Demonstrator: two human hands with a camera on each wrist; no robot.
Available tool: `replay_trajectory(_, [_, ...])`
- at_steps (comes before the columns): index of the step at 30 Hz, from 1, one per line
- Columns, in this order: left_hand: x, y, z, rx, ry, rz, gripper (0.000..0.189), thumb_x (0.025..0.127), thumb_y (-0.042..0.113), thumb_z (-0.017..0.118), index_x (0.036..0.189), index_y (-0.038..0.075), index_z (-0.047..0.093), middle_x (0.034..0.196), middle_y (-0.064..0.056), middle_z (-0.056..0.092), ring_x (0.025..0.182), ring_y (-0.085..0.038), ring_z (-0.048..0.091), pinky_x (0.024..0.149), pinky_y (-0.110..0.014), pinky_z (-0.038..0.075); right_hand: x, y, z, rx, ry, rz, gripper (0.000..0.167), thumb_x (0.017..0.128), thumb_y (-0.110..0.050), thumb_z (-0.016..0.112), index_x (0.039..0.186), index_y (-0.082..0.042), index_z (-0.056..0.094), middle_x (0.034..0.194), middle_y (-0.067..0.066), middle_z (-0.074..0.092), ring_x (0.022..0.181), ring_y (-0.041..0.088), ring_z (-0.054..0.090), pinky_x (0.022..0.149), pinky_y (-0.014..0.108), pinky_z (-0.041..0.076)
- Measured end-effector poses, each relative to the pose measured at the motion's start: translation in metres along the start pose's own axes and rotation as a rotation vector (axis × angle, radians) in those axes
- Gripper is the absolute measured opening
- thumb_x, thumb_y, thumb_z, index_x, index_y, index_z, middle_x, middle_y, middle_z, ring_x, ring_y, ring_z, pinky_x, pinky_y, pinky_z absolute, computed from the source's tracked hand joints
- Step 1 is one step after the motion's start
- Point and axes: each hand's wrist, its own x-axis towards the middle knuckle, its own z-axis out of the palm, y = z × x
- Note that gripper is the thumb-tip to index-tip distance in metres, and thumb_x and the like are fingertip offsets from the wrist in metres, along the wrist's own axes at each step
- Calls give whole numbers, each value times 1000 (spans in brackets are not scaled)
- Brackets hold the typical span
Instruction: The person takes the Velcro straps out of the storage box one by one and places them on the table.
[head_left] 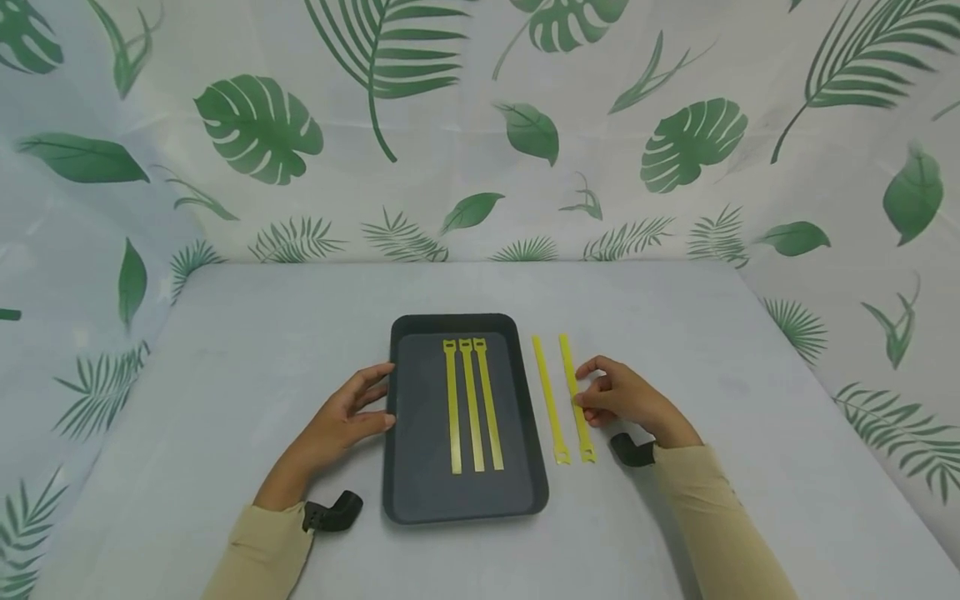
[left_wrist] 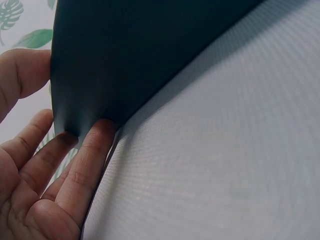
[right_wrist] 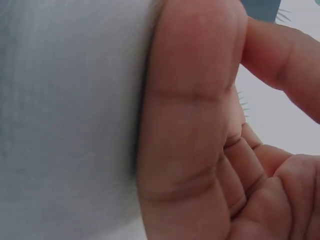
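A dark grey tray (head_left: 465,496) sits on the table with three yellow strap ties (head_left: 453,408) laid lengthwise in it, slotted heads at the far end. My left hand (head_left: 360,408) rests its fingertips against the tray's left side; in the left wrist view the fingers (left_wrist: 92,155) press on the dark outer wall. Right of the tray lie two more yellow straps, heads toward me. My right hand (head_left: 618,396), fingers bent, touches the outer strap (head_left: 570,358) near its middle; I cannot tell whether it pinches it. The inner strap (head_left: 547,392) lies between that hand and the tray.
The white table (head_left: 285,325) spreads around the tray. A white cloth (head_left: 465,133) printed with green leaves hangs behind and at both sides. Black wrist mounts (head_left: 333,512) sit at both sleeve cuffs, low over the table.
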Motion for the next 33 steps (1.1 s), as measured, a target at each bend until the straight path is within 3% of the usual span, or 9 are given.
replay_trajectory(12, [0, 1, -1, 1, 5, -1, 72, 102, 5, 73, 164, -3, 37, 172, -27, 31, 156, -52, 34, 107, -26, 52, -1, -6, -5, -88, 43, 35, 34, 104, -8, 72, 125, 6, 50, 79, 7, 63, 64, 17, 65, 60, 29, 59])
replay_trajectory(24, [1, 1, 0, 3, 16, -31, 74, 101, 7, 73, 165, 0, 37, 172, -26, 32, 156, -50, 34, 108, -29, 52, 5, -28, -17, -95, -35, -196, 32, 103, -3, 68, 129, 12, 57, 87, 13, 67, 75, 25, 69, 72, 35, 64])
replay_trajectory(33, [1, -3, 0, -2, 8, -41, 74, 101, 8, 73, 166, 2, 36, 174, -25, 29, 158, -50, 31, 114, -39, 50, 15, -42, -10, -90, -81, -275, 36, 103, -3, 69, 132, 14, 57, 93, 15, 68, 84, 28, 70, 77, 36, 63])
